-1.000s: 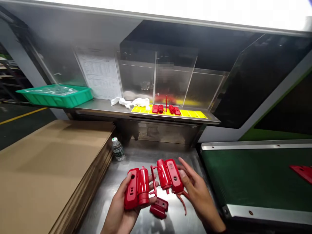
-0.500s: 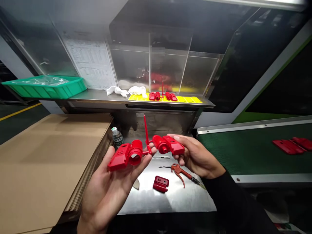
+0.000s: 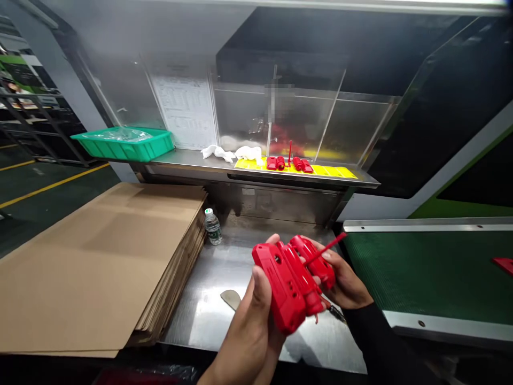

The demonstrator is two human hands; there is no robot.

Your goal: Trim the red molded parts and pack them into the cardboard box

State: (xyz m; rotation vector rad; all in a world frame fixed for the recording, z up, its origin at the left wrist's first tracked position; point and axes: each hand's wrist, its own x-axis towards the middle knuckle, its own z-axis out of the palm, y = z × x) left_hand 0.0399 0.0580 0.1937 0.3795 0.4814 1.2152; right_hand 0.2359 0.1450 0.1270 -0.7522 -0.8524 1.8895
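Observation:
Between both hands I hold a red moulded plastic part (image 3: pixel 282 286), two housings with cylinders joined by a thin runner with a long sprue sticking up to the right. My left hand (image 3: pixel 250 326) grips the nearer, larger-looking housing, thumb on its face. My right hand (image 3: pixel 347 280) has its fingers round the far housing. Behind the part, the air blow gun (image 3: pixel 334 311) on the metal table is mostly hidden. A flat, rounded pale piece (image 3: pixel 231 299) lies on the table left of my hands.
A stack of cardboard sheets (image 3: pixel 100 256) and a water bottle (image 3: pixel 213 227) stand left. On the shelf (image 3: pixel 188 159) are a green tray (image 3: pixel 124 147), white cloths (image 3: pixel 248 154) and another red moulded part (image 3: pixel 298 164) on yellow strips. To the right runs a green conveyor (image 3: pixel 425 267) carrying a red piece (image 3: pixel 504 264).
Both hands have turned and tilted the red part, so its sprue now leans right instead of standing upright. The view has swung left, and the dark red piece on the table is now hidden.

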